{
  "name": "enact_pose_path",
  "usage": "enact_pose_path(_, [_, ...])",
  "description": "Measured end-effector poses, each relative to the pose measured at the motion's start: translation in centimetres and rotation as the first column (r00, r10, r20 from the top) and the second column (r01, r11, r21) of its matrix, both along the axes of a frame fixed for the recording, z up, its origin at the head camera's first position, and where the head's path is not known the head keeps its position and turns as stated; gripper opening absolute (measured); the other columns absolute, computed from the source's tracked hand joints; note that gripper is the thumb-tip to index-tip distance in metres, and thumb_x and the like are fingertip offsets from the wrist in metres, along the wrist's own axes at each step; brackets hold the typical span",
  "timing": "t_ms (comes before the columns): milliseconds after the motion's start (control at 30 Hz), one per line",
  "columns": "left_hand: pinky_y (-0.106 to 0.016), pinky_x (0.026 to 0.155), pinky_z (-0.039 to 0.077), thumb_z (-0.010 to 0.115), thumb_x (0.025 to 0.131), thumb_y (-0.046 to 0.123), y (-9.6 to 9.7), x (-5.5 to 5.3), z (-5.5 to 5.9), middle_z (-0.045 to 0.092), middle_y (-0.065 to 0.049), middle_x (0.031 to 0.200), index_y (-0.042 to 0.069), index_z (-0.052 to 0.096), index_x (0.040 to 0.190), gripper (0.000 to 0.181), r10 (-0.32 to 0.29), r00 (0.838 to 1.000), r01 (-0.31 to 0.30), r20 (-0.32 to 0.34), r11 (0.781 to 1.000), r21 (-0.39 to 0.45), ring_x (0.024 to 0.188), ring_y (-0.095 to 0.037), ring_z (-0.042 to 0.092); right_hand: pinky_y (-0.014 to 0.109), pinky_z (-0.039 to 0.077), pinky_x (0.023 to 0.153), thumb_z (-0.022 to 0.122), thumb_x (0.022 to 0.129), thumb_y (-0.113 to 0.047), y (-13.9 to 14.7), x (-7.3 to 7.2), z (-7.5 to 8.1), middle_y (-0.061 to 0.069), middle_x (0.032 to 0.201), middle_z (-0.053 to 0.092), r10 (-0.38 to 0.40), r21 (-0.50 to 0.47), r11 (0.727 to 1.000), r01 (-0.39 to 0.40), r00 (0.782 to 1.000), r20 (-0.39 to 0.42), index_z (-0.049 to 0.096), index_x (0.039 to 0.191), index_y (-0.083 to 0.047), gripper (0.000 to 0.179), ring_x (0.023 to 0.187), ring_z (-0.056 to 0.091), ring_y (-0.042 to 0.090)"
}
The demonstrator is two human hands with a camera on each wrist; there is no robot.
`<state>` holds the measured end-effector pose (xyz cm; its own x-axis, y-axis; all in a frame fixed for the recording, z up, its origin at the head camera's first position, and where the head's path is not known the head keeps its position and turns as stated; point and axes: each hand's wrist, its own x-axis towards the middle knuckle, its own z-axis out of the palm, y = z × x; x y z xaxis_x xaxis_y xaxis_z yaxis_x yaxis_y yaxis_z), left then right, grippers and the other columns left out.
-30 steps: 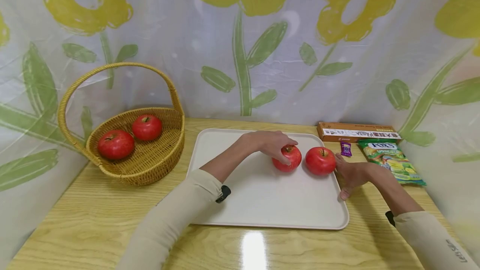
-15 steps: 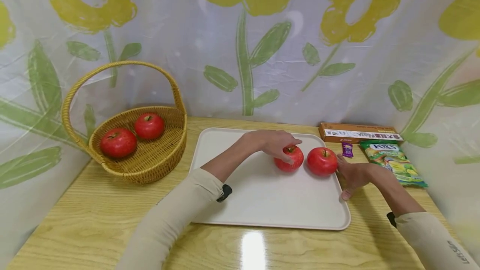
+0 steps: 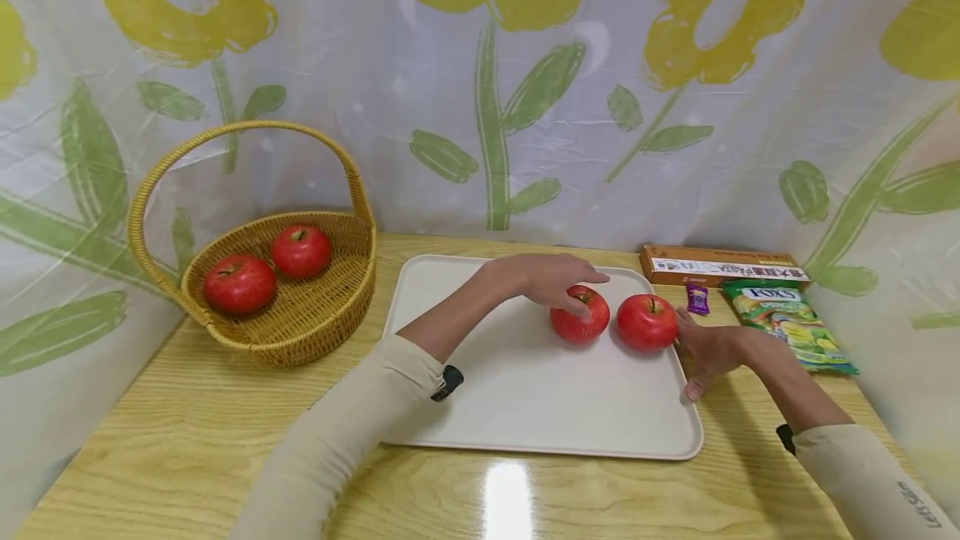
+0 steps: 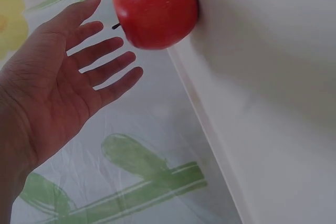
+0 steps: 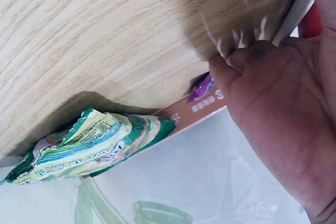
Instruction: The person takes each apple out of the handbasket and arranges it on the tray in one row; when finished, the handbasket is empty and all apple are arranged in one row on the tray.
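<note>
My left hand (image 3: 551,280) hovers beside and above a red apple (image 3: 581,319) on the white tray (image 3: 510,407). In the left wrist view its fingers (image 4: 113,77) are spread and stand apart from that apple (image 4: 155,11), with nothing held. Just to the right sits a second red apple (image 3: 647,323), close to the tray's right rim. My right hand (image 3: 708,352) rests against that rim from outside, thumb toward me and fingers toward the back. The right wrist view shows the fingertips low by the table at the tray's edge, partly hidden by the palm (image 5: 286,114).
A wicker basket (image 3: 330,332) with a tall handle stands at the left, holding two red apples (image 3: 240,283). Behind my right hand lie a small purple wrapped candy (image 3: 697,300), a green candy bag (image 3: 787,327) and a brown pasta box (image 3: 723,265). A flowered curtain (image 3: 337,65) backs the table.
My left hand has let go of the apple and lifted slightly off it, its fingers opening out. The right hand keeps its place at the tray rim. The head view has shifted a little.
</note>
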<state>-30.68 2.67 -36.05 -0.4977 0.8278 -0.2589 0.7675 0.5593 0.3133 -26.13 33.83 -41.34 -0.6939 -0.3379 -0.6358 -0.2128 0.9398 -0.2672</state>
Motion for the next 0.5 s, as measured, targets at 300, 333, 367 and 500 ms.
enact_pose_path(300, [-0.04, 0.13, 0.032, 0.06, 0.106, 0.04, -1.3, 0.3, 0.9, 0.039, -0.006, 0.168, 0.019, 0.034, 0.164, 0.067, 0.005, 1.0, -0.005, -0.012, 1.0, 0.003, 0.159, -0.025, 0.031, 0.082, 0.012, 0.118, 0.09, 0.066, -0.055, -0.1, 0.1, 0.1, 0.045, 0.164, -0.012, 0.003, -0.002, 1.0, -0.003, 1.0, 0.001, -0.002, 0.16, 0.014, 0.149, 0.152, -0.006, 0.066])
enact_pose_path(333, [-0.04, 0.131, 0.031, 0.06, 0.106, 0.04, -1.5, 0.4, 1.0, 0.039, -0.006, 0.168, 0.018, 0.035, 0.164, 0.067, 0.005, 1.0, -0.005, -0.009, 1.0, 0.009, 0.159, -0.025, 0.031, 0.083, 0.012, 0.118, 0.09, 0.066, -0.055, 0.0, 0.0, -0.1, 0.045, 0.164, -0.012, -0.001, -0.008, 1.0, 0.001, 1.0, 0.003, -0.002, 0.16, 0.014, 0.149, 0.152, -0.006, 0.066])
enact_pose_path(367, [-0.04, 0.131, 0.031, 0.06, 0.105, 0.04, -1.7, 0.4, 1.1, 0.04, -0.006, 0.168, 0.018, 0.035, 0.164, 0.067, 0.003, 1.0, -0.003, -0.01, 1.0, 0.014, 0.159, -0.025, 0.032, 0.083, 0.012, 0.117, 0.09, 0.065, -0.056, 0.1, -0.1, -0.2, 0.045, 0.164, -0.013, -0.003, -0.015, 1.0, 0.003, 1.0, 0.004, -0.002, 0.16, 0.014, 0.15, 0.151, -0.006, 0.066])
enact_pose_path(500, [-0.041, 0.131, 0.03, 0.061, 0.105, 0.04, -2.5, 0.7, 1.7, 0.04, -0.005, 0.168, 0.019, 0.037, 0.164, 0.067, 0.017, 1.0, -0.016, -0.019, 0.999, 0.028, 0.159, -0.025, 0.033, 0.084, 0.011, 0.116, 0.09, 0.064, -0.059, 1.0, -0.9, -1.4, 0.044, 0.164, -0.013, 0.001, -0.019, 1.0, 0.0, 1.0, 0.008, -0.004, 0.162, 0.011, 0.152, 0.151, -0.004, 0.066])
